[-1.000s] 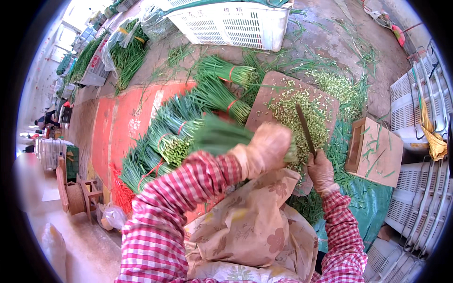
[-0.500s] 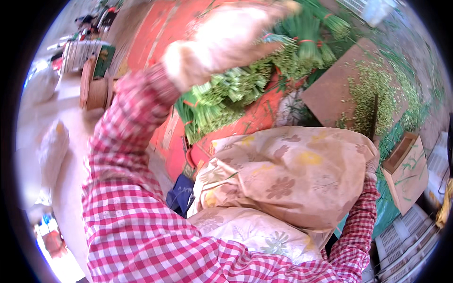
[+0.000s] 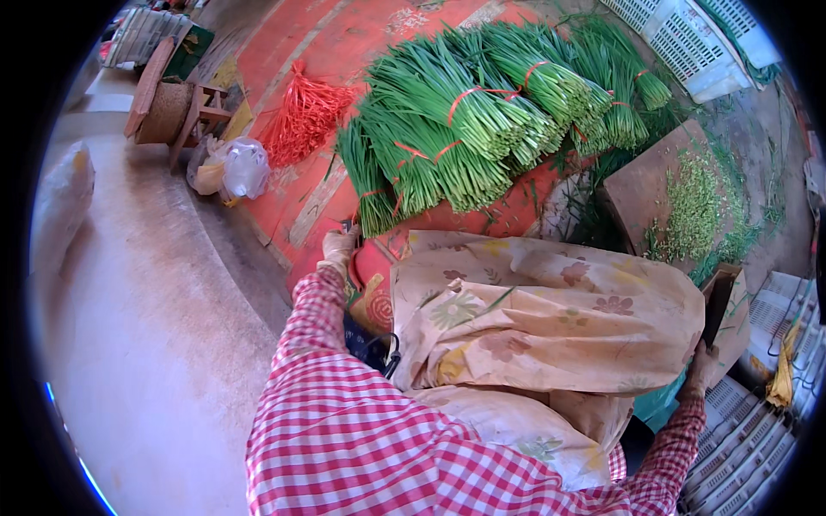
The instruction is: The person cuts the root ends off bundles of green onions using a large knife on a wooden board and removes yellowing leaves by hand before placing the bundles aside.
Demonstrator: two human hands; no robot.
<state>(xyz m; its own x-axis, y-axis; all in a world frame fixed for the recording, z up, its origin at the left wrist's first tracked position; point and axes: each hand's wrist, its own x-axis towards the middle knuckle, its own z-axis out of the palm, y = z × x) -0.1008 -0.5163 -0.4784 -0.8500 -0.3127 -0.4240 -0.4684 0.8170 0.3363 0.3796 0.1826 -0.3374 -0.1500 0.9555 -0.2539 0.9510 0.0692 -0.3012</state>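
Observation:
My left hand (image 3: 338,246), in a pale glove, is low beside the near left end of the chive bundles. Its fingers are curled closed; a small dark bit shows at the tips, too small to name. Green chive bundles (image 3: 460,107) tied with red bands lie piled on a red board (image 3: 323,193), cut ends toward me. At the far right of my lap, my right hand (image 3: 704,363) is closed round the lower end of a dark blade-shaped knife (image 3: 716,305). A floral cloth apron (image 3: 551,314) covers my lap between the hands.
A heap of red ties (image 3: 303,116) lies beyond my left hand, near a clear plastic bag (image 3: 245,168) and a small wooden stool (image 3: 200,116). At right are a board (image 3: 641,189) with chopped green bits, a wooden box (image 3: 734,331) and white crates (image 3: 697,43).
My left hand has swung down from above the bundles to their near left side. The view has shifted, and the red ties now show. My right hand stays at the right, by the box.

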